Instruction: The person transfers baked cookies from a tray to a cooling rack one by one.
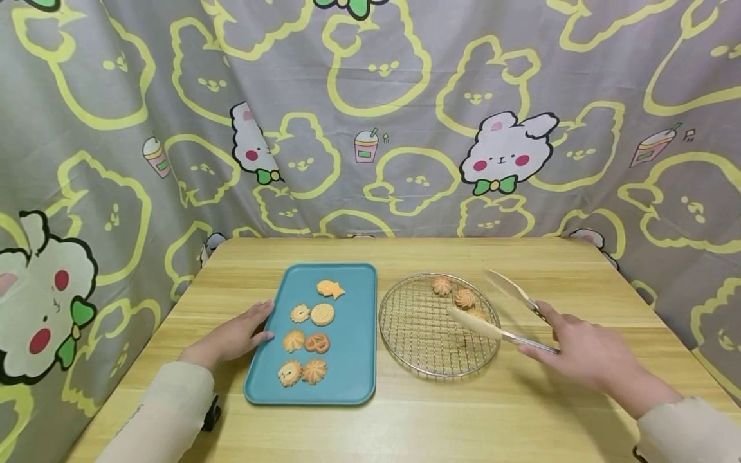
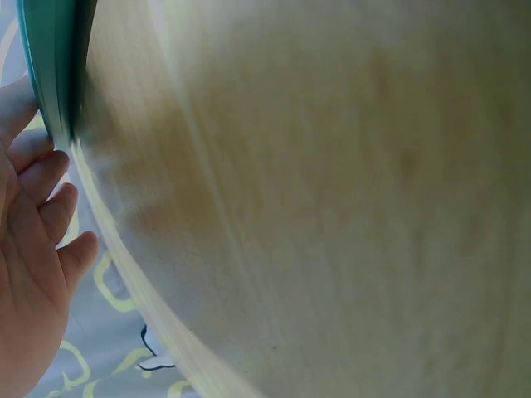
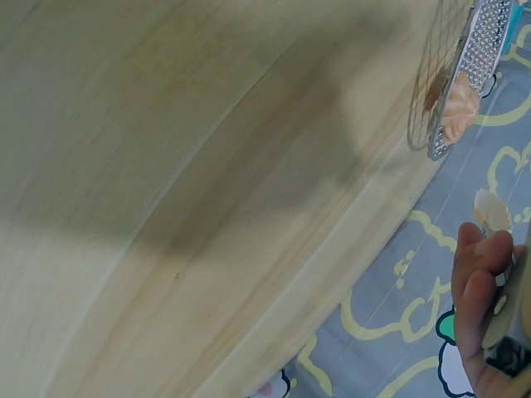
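My left hand (image 1: 237, 333) rests at the left edge of a blue-green tray (image 1: 352, 360), its fingertips touching the rim. Several cookies lie on the tray, among them a fish-shaped cookie (image 1: 330, 289), a round cookie (image 1: 322, 314) and a pretzel cookie (image 1: 317, 343). In my right hand (image 1: 596, 354) I hold food tongs (image 1: 477, 323) with pale tips, their arms spread apart over the right side of a round wire rack (image 1: 413, 344). Two swirled cookies, one farther back (image 1: 442, 285) and one nearer (image 1: 464, 298), sit there; a third cookie (image 1: 478, 314) is partly hidden behind the near tong arm.
Tray and rack stand side by side on a light wooden table (image 1: 428, 424). Behind the table and at its sides hangs a grey patterned curtain (image 1: 417, 135). A small black object (image 1: 211, 415) shows beside the left sleeve.
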